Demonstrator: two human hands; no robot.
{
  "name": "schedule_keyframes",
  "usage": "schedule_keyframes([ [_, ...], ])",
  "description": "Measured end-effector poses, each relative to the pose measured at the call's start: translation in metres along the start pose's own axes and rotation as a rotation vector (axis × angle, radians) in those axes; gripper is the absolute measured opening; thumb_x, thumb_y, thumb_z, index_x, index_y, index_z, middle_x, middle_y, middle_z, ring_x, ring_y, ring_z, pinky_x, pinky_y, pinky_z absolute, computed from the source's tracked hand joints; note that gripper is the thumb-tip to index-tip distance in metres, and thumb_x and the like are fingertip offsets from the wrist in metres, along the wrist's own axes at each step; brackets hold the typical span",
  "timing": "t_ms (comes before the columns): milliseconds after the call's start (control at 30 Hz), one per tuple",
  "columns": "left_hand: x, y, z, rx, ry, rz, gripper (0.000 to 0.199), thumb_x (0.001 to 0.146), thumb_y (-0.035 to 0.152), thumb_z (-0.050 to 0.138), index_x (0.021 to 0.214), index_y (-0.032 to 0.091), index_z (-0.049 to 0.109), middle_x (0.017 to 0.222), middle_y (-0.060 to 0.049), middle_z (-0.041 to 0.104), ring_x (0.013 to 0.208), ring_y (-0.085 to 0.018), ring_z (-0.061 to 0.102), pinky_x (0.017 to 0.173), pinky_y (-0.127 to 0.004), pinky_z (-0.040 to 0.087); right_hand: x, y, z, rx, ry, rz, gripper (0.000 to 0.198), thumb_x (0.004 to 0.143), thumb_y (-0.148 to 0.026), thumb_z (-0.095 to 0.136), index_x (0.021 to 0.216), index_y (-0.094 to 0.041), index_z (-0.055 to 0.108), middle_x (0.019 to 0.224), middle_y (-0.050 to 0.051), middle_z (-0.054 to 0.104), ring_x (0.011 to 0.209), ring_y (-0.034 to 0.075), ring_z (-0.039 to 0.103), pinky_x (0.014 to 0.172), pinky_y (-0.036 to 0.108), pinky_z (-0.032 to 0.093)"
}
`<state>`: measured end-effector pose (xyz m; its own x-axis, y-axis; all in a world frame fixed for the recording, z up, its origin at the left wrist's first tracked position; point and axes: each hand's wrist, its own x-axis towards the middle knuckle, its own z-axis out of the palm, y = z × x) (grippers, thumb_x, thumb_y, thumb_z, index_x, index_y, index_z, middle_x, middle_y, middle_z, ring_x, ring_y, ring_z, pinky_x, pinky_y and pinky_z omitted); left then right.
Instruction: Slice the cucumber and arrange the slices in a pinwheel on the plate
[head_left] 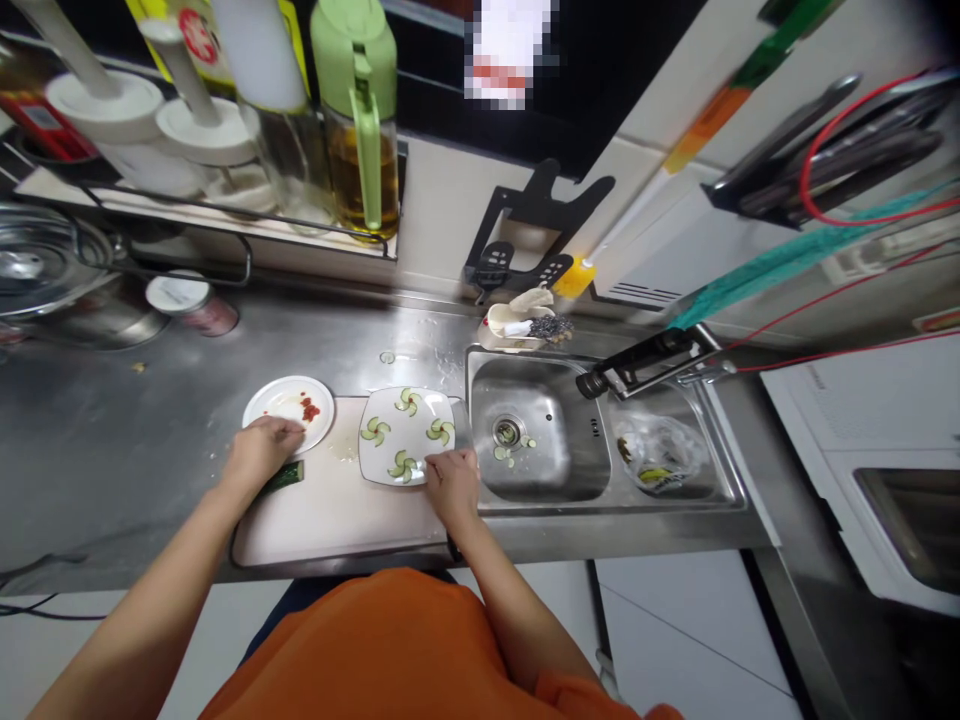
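My left hand [262, 458] is over the near rim of a small round white plate [261, 399], its fingertips pinched together. Whatever they hold is too small to make out. Chopped red bits [309, 408] lie on that plate. My right hand [454, 487] grips the lower right corner of a white squarish plate [390, 443]. Several pinwheels of green-edged cucumber slices [406, 402] are laid out on it, with small red centres on at least some. A dark green cucumber piece [285, 476] lies just below my left hand on the pale cutting board [330, 520].
Right of the board is a steel sink [570, 460] with cucumber scraps by its drain [507, 431]. A clear plastic bag [664, 450] sits in the second basin. A lidded pot [82, 290] and a small can [196, 303] stand at left. An oil bottle [364, 165] is on the shelf.
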<state>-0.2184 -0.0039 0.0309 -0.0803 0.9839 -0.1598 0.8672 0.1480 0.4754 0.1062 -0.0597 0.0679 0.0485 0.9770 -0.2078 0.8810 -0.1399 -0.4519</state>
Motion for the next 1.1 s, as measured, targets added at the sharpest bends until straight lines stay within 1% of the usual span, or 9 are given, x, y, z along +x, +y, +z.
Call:
schedule_keyframes([
  [67,-0.004,0.013,0.001,-0.054,0.027,0.004,0.030,0.073,0.044,0.056,0.081,0.021,0.073,0.090,-0.006,0.072,0.082,-0.021,0.064,0.075,-0.027,0.047,-0.002,0.001,0.000,-0.010,-0.009,0.013,0.020,0.089,-0.026,0.056,0.096,-0.028,0.074,0.095,0.004,0.069,0.102,0.024,0.047,0.073,0.030,0.030],
  [133,-0.011,0.031,0.006,-0.130,0.029,0.029,0.030,0.073,0.045,0.056,0.082,0.021,0.073,0.088,-0.005,0.072,0.072,-0.018,0.063,0.069,-0.027,0.047,-0.005,0.001,0.001,-0.017,-0.021,0.026,0.019,0.090,-0.026,0.056,0.096,-0.029,0.074,0.095,0.003,0.069,0.102,0.023,0.047,0.072,0.030,0.030],
  [200,-0.019,0.053,0.016,-0.230,-0.016,0.126,0.028,0.075,0.044,0.057,0.078,0.022,0.072,0.085,-0.004,0.071,0.070,-0.017,0.061,0.068,-0.027,0.048,-0.007,0.000,0.002,-0.015,-0.030,0.033,0.019,0.090,-0.026,0.056,0.096,-0.029,0.074,0.096,0.003,0.069,0.101,0.023,0.047,0.072,0.030,0.031],
  [267,-0.028,0.074,0.030,-0.292,-0.095,0.219,0.023,0.076,0.040,0.057,0.078,0.022,0.072,0.084,-0.003,0.071,0.069,-0.016,0.061,0.068,-0.026,0.048,-0.009,-0.003,0.003,-0.008,-0.039,0.032,0.019,0.090,-0.025,0.056,0.096,-0.029,0.074,0.095,0.003,0.069,0.100,0.023,0.047,0.073,0.030,0.031],
  [333,-0.035,0.092,0.045,-0.322,-0.142,0.261,0.019,0.076,0.033,0.058,0.074,0.021,0.072,0.081,-0.003,0.070,0.067,-0.015,0.060,0.065,-0.025,0.047,-0.011,-0.006,0.004,-0.003,-0.046,0.027,0.019,0.089,-0.025,0.056,0.096,-0.028,0.073,0.095,0.004,0.069,0.100,0.023,0.047,0.073,0.030,0.031],
  [433,-0.043,0.108,0.062,-0.334,-0.198,0.307,0.015,0.076,0.027,0.058,0.073,0.021,0.071,0.074,-0.002,0.068,0.067,-0.014,0.060,0.066,-0.025,0.047,-0.012,-0.011,0.007,0.004,-0.055,0.019,0.019,0.089,-0.025,0.056,0.098,-0.029,0.073,0.095,0.004,0.068,0.100,0.023,0.046,0.074,0.030,0.031],
  [633,-0.043,0.117,0.075,-0.320,-0.209,0.319,0.011,0.076,0.027,0.062,0.072,0.021,0.070,0.074,-0.002,0.068,0.072,-0.016,0.062,0.071,-0.026,0.048,-0.013,-0.016,0.014,-0.005,-0.075,0.020,0.021,0.091,-0.027,0.054,0.101,-0.030,0.072,0.096,0.004,0.067,0.102,0.024,0.044,0.074,0.031,0.031],
  [800,-0.042,0.118,0.079,-0.298,-0.216,0.327,0.010,0.076,0.024,0.062,0.074,0.021,0.072,0.075,-0.002,0.068,0.074,-0.016,0.062,0.072,-0.026,0.047,-0.015,-0.017,0.018,-0.012,-0.084,0.015,0.021,0.092,-0.028,0.052,0.102,-0.030,0.071,0.098,0.004,0.066,0.103,0.024,0.044,0.072,0.032,0.031],
  [1100,-0.041,0.119,0.080,-0.235,-0.253,0.313,0.013,0.078,0.026,0.061,0.077,0.021,0.073,0.078,-0.003,0.068,0.077,-0.016,0.062,0.073,-0.027,0.046,-0.015,-0.019,0.022,-0.044,-0.127,0.006,0.021,0.093,-0.027,0.052,0.105,-0.032,0.069,0.100,0.003,0.066,0.103,0.023,0.043,0.070,0.031,0.030],
])
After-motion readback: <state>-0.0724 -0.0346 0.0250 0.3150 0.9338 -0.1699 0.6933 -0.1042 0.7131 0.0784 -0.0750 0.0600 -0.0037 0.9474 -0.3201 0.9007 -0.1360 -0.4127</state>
